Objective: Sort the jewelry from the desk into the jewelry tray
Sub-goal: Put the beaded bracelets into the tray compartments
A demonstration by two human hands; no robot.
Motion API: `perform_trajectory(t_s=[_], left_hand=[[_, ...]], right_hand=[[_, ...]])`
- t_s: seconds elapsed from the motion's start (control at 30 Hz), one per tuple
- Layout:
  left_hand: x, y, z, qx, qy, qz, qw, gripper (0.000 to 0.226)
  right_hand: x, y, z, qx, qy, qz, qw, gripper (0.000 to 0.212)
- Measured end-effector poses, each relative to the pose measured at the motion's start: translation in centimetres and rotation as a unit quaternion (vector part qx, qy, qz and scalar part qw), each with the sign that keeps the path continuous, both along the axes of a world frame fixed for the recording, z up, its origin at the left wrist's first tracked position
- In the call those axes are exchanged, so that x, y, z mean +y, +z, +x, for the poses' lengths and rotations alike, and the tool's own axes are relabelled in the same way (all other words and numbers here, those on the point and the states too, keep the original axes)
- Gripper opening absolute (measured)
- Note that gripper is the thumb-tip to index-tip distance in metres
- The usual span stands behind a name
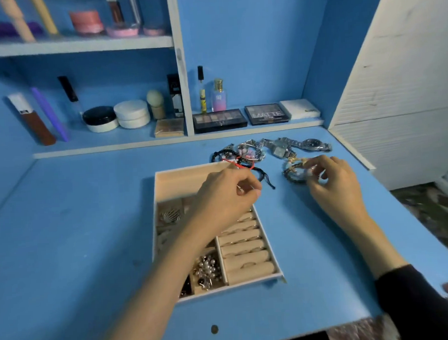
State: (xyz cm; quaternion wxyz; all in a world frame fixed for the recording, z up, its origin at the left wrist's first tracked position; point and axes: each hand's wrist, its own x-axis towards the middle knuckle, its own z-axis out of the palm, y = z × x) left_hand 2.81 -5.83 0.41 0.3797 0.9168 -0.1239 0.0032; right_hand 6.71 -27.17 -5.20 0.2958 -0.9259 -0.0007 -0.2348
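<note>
A beige jewelry tray (189,174) lies mid-desk, with ring rolls (247,256) on its right side and pearl pieces (208,269) in a front compartment. My left hand (226,193) hovers over the tray's right edge and pinches something small and thin between thumb and fingers. My right hand (331,178) is on the desk to the right, its fingers curled round a dark beaded bracelet (293,173). Behind the tray lie cord and bead bracelets (232,156) and silver watches (293,145).
A low shelf behind the desk carries eyeshadow palettes (219,120), perfume bottles (218,95), jars (132,113) and tubes. A white louvred panel (394,98) bounds the right side. The desk's front edge has a small round hole (214,329).
</note>
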Motion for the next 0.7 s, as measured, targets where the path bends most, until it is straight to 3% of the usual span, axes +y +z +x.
perform_trajectory(t_s=[0.23,0.43,0.53,0.7], left_hand=[[-3.5,-0.7,1.6,0.014,-0.033,0.010,0.999,0.006],[-4.6,-0.6,2.3,0.010,-0.050,0.024,0.998,0.007],[-5.0,-0.6,3.0,-0.014,-0.050,0.053,0.997,0.010],[-6.7,-1.6,4.9,-0.084,-0.089,0.124,0.985,0.028]], right_hand=[[0.5,0.2,1.7,0.055,-0.035,-0.095,0.993,0.023],[0.0,0.2,2.5,0.084,-0.039,-0.062,0.994,0.015],[-0.3,0.0,2.5,0.015,-0.026,0.072,0.997,0.013],[-0.6,1.3,1.8,-0.046,0.006,0.318,0.947,0.009]])
